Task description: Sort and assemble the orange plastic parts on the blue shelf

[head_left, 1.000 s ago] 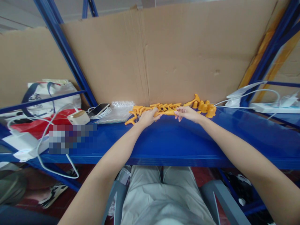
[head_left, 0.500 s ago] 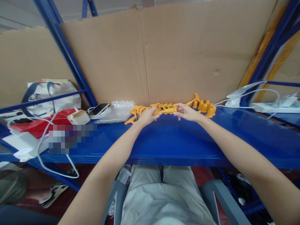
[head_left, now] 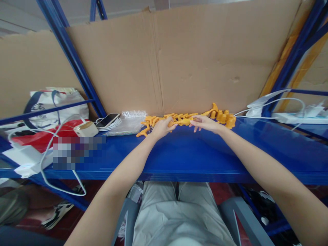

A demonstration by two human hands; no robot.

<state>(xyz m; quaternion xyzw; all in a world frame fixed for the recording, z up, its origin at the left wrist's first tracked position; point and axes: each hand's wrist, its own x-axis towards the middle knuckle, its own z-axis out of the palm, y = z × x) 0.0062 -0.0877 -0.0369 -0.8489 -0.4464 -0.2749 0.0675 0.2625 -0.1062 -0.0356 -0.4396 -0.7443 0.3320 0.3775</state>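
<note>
A yellow plastic piece [head_left: 183, 121] lies level between my two hands, just above the blue shelf; its exact kind is too small to make out. My left hand [head_left: 164, 127] is closed on its left end. The fingers of my right hand [head_left: 203, 123] pinch its right end and hide the tip. Behind the hands, several yellow T-handled pieces [head_left: 149, 129] lie in a row along the cardboard. Another yellow T-handled piece [head_left: 213, 108] rests with its handle toward the right, near several yellow cup-shaped pieces [head_left: 230, 121].
A blue metal shelf [head_left: 189, 153] carries everything, backed by a cardboard sheet [head_left: 205, 58]. At left are clear plastic bags [head_left: 128, 124], a phone [head_left: 109, 119], a white charger [head_left: 86, 128], cables and a cloth bag [head_left: 58, 104]. A power strip [head_left: 294, 118] sits at right. Another person's leg [head_left: 38, 201] shows lower left.
My right hand has shifted slightly left along the yellow piece, so its right end is now covered by the fingers. My left hand stays nearly where it was.
</note>
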